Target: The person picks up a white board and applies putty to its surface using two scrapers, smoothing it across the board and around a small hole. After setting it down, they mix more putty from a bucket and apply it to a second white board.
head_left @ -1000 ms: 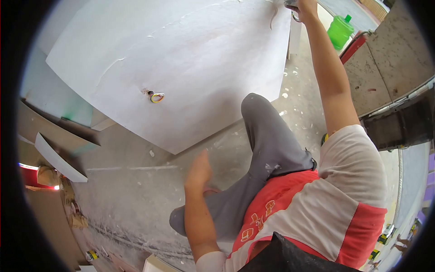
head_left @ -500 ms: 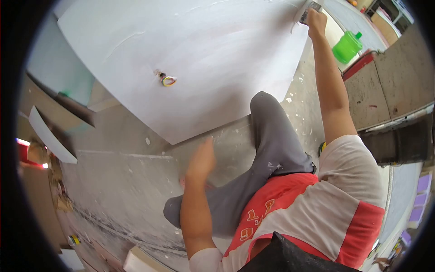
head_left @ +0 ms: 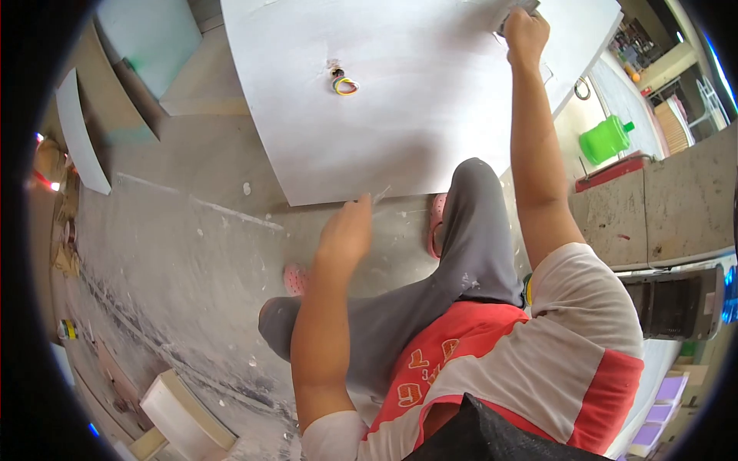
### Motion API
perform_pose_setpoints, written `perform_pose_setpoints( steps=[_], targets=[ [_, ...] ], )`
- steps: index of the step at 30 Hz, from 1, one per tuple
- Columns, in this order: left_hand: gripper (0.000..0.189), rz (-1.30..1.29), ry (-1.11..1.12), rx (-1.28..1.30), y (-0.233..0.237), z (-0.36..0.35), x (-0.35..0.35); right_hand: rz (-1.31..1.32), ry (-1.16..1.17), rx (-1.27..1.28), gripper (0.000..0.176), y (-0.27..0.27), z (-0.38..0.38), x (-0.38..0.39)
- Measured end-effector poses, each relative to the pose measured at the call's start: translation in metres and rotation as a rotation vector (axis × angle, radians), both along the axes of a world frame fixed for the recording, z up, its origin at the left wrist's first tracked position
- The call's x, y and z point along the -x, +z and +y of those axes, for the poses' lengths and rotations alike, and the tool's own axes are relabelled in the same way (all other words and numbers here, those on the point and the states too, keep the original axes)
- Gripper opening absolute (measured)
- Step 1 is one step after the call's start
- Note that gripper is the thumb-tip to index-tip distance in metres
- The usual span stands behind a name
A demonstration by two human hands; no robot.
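My right hand is closed around a putty knife, whose grey blade lies against the large white panel near its upper right part. My left hand is closed just off the panel's near edge, above the floor. A thin, pale sliver sticks out past its fingers, too narrow to identify. From the panel's surface pokes a loop of coloured wires. Faint smears mark the white face.
A green water jug stands at right beyond a red-edged wooden piece. Cut boards lean at left. A pale box-like piece lies lower left on the stained floor. My knee reaches the panel's near edge.
The view has turned, so the panel and wires appear farther right and higher. My right hand stays at the panel's upper right; my left remains near its edge, its thin item now showing.
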State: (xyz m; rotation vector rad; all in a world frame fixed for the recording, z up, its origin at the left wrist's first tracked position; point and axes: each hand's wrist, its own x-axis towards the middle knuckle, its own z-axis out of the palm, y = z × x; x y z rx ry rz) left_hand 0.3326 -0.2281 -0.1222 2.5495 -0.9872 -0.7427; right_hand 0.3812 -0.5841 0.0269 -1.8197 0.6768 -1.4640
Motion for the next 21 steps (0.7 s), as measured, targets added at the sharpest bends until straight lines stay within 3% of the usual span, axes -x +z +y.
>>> perform_pose_setpoints(
  steps=[3, 4, 6, 16, 19, 21],
  targets=[
    [0.041, 0.035, 0.032, 0.007, 0.006, 0.004, -0.001, 0.026, -0.046, 0.152, 0.028, -0.004, 0.035, -0.026],
    [0.04, 0.052, 0.05, 0.004, 0.007, 0.006, -0.001, 0.161, -0.025, 0.125, 0.025, -0.002, 0.043, -0.033],
    [0.036, 0.043, 0.028, 0.011, 0.006, 0.009, -0.001, 0.064, -0.019, 0.26, 0.027, -0.004, 0.066, -0.049],
    [0.03, 0.032, 0.062, 0.076, 0.009, 0.028, 0.005, 0.13, 0.051, 0.389, 0.026, -0.003, 0.201, -0.118],
    [0.017, -0.067, 0.091, 0.118, 0.001, 0.034, 0.006, 0.17, 0.094, 0.395, 0.028, -0.004, 0.237, -0.138],
    [0.017, -0.064, 0.108, 0.123, 0.001, 0.037, 0.004, 0.218, 0.117, 0.427, 0.029, -0.005, 0.259, -0.147]
  ],
)
